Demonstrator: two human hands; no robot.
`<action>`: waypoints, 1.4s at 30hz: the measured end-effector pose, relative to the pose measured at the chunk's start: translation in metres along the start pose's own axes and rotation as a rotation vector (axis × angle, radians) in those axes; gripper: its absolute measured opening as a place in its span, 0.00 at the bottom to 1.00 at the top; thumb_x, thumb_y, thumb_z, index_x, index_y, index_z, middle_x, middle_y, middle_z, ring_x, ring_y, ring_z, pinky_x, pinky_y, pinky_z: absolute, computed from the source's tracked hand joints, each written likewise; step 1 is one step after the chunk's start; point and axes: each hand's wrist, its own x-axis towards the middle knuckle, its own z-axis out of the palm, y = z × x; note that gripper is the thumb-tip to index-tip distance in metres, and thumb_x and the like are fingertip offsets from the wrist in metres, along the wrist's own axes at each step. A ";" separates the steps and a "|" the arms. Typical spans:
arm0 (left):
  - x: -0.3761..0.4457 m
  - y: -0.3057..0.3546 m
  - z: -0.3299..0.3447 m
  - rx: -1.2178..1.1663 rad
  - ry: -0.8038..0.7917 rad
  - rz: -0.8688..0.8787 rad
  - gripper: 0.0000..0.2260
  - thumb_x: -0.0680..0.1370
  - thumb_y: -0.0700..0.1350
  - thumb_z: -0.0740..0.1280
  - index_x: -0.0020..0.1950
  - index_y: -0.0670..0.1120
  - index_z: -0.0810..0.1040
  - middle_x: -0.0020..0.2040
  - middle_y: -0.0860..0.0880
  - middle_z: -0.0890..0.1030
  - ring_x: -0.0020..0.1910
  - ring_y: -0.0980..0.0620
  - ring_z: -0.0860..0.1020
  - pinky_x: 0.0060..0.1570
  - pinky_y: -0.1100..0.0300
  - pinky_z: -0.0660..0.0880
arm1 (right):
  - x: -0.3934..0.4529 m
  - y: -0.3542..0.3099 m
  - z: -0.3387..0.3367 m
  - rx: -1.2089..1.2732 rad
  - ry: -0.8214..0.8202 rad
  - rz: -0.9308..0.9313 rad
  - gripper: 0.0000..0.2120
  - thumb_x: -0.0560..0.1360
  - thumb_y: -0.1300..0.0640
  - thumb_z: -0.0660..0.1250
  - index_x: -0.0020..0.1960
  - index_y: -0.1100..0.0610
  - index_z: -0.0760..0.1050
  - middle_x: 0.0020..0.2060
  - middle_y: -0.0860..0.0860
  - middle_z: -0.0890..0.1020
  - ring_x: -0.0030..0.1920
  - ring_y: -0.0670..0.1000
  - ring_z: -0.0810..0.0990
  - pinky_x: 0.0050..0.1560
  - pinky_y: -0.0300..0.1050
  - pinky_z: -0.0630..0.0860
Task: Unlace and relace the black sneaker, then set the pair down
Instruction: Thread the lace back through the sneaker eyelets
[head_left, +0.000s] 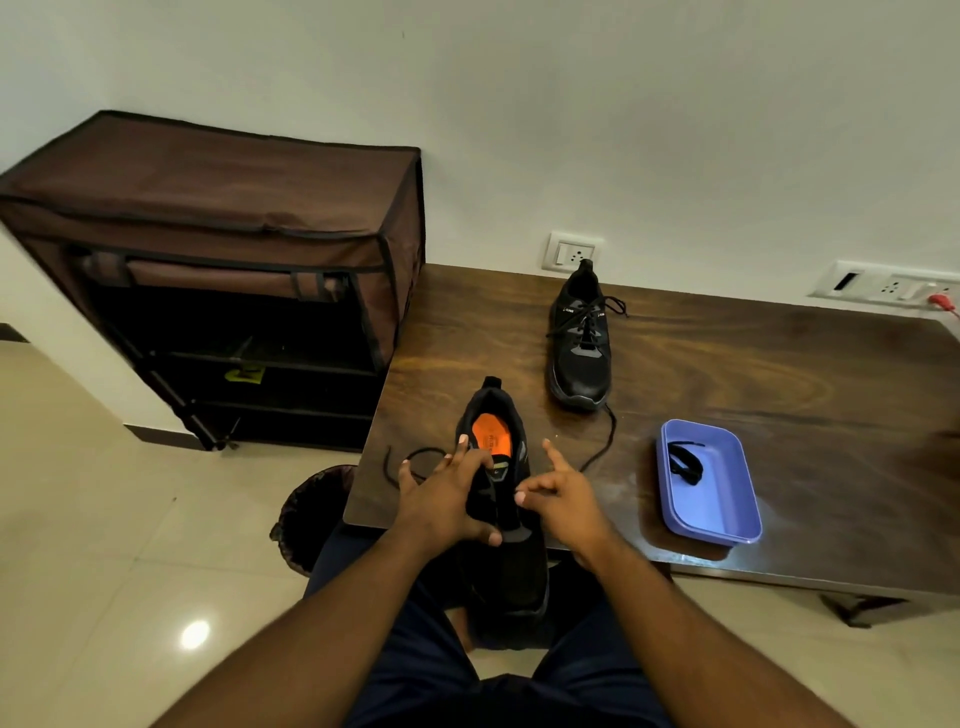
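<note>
Black sneaker (501, 514), the one being worked on, is held at the near edge of the wooden surface (727, 374), its heel resting on the wood and its toe hanging over the lap. The left hand (449, 501) is wrapped round the sneaker's left side, fingers curled over the eyelet row and thumb tucked under the midfoot, so a firm grip is kept there. The right hand (563, 493) is seen just beside the sneaker's right side, index finger raised, the other fingers bent in towards the tongue; whether the lace (602, 447) is actually pinched cannot be told from here.

One lace end is looped out to the sneaker's left, the other trails off its right side towards the second sneaker (579, 343), which stands laced, beyond and to the right, toe pointing this way.

For this step, threading or pulling through an eyelet by the look of it, the shoe should be kept steady in the left hand while the lace tip is fed cleanly and drawn evenly, without twisting.

Soft knit mesh is shown on the upper, a bright orange insole (491, 434) inside, a thin round cord for the lace. Right of the sneaker, a lilac plastic tray (737, 530) with rounded corners is seen, holding a small black strap. Left of it, a brown fabric shoe rack (218, 249).
</note>
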 end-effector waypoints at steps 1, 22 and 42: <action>-0.001 0.001 -0.002 -0.010 -0.004 -0.015 0.37 0.62 0.59 0.78 0.63 0.63 0.60 0.74 0.54 0.65 0.73 0.53 0.63 0.71 0.33 0.41 | -0.006 0.006 0.000 0.122 0.028 0.028 0.04 0.73 0.66 0.70 0.43 0.60 0.84 0.78 0.48 0.53 0.66 0.40 0.65 0.56 0.35 0.67; 0.004 0.004 0.003 -0.001 -0.039 -0.015 0.38 0.63 0.60 0.78 0.65 0.64 0.59 0.80 0.52 0.53 0.79 0.44 0.44 0.68 0.30 0.36 | -0.019 0.010 -0.014 -0.294 0.397 -0.038 0.07 0.80 0.58 0.61 0.44 0.49 0.70 0.77 0.50 0.57 0.73 0.56 0.62 0.65 0.56 0.66; 0.020 0.001 -0.002 -0.007 -0.023 -0.048 0.38 0.63 0.60 0.78 0.65 0.64 0.58 0.79 0.53 0.55 0.79 0.44 0.44 0.69 0.29 0.37 | 0.011 -0.001 -0.062 0.182 0.646 0.150 0.11 0.72 0.59 0.73 0.53 0.50 0.81 0.75 0.54 0.64 0.74 0.55 0.64 0.71 0.52 0.63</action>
